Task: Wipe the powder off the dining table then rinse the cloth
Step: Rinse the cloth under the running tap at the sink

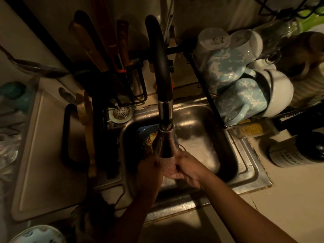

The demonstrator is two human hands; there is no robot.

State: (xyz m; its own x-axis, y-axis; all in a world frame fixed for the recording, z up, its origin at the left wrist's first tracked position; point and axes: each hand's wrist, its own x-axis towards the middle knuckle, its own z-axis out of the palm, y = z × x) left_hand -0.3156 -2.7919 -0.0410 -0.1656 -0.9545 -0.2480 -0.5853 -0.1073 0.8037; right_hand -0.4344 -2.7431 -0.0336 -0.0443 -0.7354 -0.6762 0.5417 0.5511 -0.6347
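Gripping cloth [169, 173] under faucet [164, 142]; left hand [149, 166] beside right hand [189, 168].

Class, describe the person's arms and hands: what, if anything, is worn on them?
The left arm and right arm are bare to the frame's edge; no sleeves show. The left hand and right hand wear no gloves; no watch, bracelet or ring is visible, though dim light could hide small ones.

Head view looks steeply down, close over the sink [201, 118].
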